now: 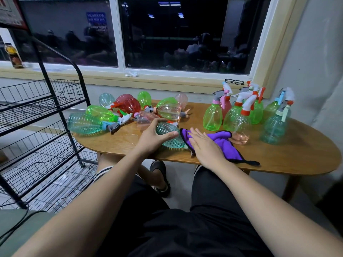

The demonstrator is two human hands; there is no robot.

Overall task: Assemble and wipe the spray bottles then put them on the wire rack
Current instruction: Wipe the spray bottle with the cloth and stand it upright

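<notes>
A ribbed teal spray bottle (169, 134) lies on its side near the front edge of the wooden table (278, 160). My left hand (154, 136) curls round it, thumb on the near side and fingers over the top. My right hand (206, 147) lies flat with straight fingers on a purple cloth (222, 141) that touches the bottle's right end. Several more bottles lie in a heap (126, 112) at the table's left. Several upright bottles with trigger heads (241, 112) stand at the right. The black wire rack (37, 127) stands left of the table.
A pink bottle part (240, 139) lies just right of the cloth. Black glasses (234, 82) and a dark drink bottle (14, 56) sit on the window sill. My knees are under the table's front edge. The wall closes in at the right.
</notes>
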